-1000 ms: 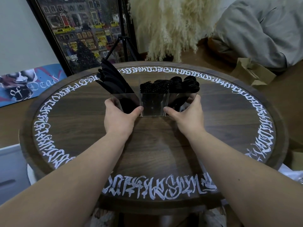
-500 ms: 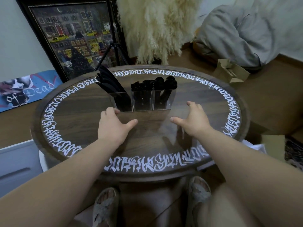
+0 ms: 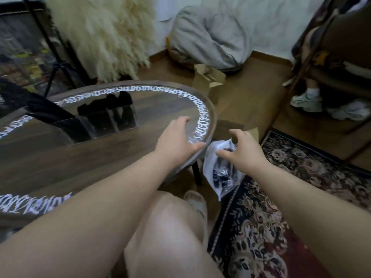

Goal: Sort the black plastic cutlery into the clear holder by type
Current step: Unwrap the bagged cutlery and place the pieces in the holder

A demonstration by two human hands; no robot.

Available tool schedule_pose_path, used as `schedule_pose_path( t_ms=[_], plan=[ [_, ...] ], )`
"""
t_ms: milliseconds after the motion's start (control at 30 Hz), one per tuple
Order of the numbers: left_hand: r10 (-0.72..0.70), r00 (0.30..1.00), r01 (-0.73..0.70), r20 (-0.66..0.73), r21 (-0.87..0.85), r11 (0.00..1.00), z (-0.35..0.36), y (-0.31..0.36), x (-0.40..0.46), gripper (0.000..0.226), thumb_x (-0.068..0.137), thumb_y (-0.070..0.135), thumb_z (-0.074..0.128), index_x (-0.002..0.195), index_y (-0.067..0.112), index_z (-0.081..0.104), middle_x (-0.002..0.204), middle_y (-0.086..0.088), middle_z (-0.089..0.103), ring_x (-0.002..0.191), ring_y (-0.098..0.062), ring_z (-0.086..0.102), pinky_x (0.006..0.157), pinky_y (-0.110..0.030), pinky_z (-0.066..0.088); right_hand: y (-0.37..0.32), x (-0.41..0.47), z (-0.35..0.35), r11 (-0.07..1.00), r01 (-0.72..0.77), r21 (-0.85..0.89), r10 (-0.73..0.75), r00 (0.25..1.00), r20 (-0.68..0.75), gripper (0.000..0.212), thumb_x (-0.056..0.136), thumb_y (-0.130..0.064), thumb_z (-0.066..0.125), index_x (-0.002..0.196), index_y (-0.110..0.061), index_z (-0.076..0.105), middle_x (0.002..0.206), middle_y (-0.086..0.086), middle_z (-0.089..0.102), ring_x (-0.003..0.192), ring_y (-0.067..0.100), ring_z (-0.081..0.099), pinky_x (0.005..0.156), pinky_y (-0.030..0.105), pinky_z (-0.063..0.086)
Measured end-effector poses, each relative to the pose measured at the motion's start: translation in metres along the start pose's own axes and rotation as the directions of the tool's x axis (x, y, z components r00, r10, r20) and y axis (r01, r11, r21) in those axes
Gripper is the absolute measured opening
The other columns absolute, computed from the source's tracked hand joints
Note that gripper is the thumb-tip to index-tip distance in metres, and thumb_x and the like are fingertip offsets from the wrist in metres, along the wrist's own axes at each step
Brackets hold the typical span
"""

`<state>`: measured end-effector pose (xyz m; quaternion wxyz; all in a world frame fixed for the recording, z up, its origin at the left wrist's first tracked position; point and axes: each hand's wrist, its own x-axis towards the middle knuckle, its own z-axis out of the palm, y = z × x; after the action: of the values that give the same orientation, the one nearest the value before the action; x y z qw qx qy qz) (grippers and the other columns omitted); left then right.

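Note:
The clear holder stands on the round wooden table with black plastic cutlery upright in its three compartments; the picture is blurred. My left hand hovers flat and open over the table's right rim. My right hand is off the table's edge with fingers spread and loosely curled, right over a clear plastic bag holding dark pieces. The bag sits beside the table leg; I cannot tell whether the thumb touches it.
A patterned rug covers the floor on the right. An open cardboard box and a grey cushion lie beyond the table. A chair with someone's white shoes is at the far right. My knee is below.
Both hands let go of the holder and swung right. The view turned right with them, and the right hand now reaches past the table edge to a plastic bag.

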<state>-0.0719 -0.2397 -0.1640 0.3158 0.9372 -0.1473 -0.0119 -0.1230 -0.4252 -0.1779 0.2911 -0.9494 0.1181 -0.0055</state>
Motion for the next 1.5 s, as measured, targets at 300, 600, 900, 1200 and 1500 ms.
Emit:
schedule_pose_path(
  t_ms=[300,600,900,1200,1500],
  plan=[
    [0.004,0.973,-0.031,0.232,0.112,0.993,0.086,0.016,0.016,0.058,0.085,0.035,0.069,0.135,0.017,0.046,0.128,-0.006,0.056,0.116,-0.024,0.055,0.096,-0.038,0.045,0.071,-0.003,0.035,0.992,-0.129,-0.013,0.129,0.983,0.132,0.046,0.087,-0.031,0.067,0.128,-0.014,0.055,0.121,0.002,0.063,0.107,0.019,0.059,0.089,0.028,0.045],
    [-0.037,0.792,-0.153,0.609,0.258,0.954,0.141,-0.009,0.038,0.058,0.099,0.021,0.044,0.149,0.008,0.018,0.158,-0.011,0.009,0.142,-0.023,0.024,0.111,-0.030,0.025,0.103,0.023,0.087,0.985,-0.175,0.008,0.168,0.958,0.230,0.046,0.091,-0.021,0.058,0.135,-0.012,0.047,0.127,0.008,0.058,0.114,0.024,0.055,0.090,0.025,0.042],
    [-0.068,0.821,-0.074,0.567,0.223,0.972,0.149,-0.022,0.037,0.083,0.096,0.032,0.051,0.153,0.013,-0.006,0.161,-0.001,-0.009,0.148,-0.019,0.007,0.115,-0.028,0.015,0.109,0.054,0.118,0.889,-0.428,0.164,0.414,0.903,0.113,0.045,0.091,-0.039,0.055,0.121,-0.005,0.051,0.115,0.013,0.062,0.104,0.030,0.058,0.075,0.028,0.040],
    [-0.022,0.828,-0.098,0.560,0.184,0.978,0.144,-0.021,0.031,0.087,0.092,0.040,0.058,0.153,0.012,0.002,0.161,-0.004,0.003,0.147,-0.017,0.010,0.115,-0.025,0.015,0.110,0.073,0.137,0.828,-0.558,-0.061,0.558,0.807,0.196,0.107,0.076,-0.054,0.067,0.151,-0.010,0.005,0.145,0.018,0.036,0.128,0.036,0.042,0.100,0.043,0.042],
    [0.028,0.857,-0.158,0.514,0.211,0.965,0.138,-0.014,0.031,0.070,0.095,0.034,0.055,0.151,0.011,0.020,0.156,-0.006,0.024,0.142,-0.018,0.026,0.112,-0.025,0.022,0.117,0.068,0.131,0.865,-0.498,0.068,0.473,0.853,0.221,0.092,0.078,-0.041,0.071,0.148,-0.018,0.016,0.127,0.009,0.052,0.103,0.027,0.055,0.075,0.029,0.040]
  ],
)
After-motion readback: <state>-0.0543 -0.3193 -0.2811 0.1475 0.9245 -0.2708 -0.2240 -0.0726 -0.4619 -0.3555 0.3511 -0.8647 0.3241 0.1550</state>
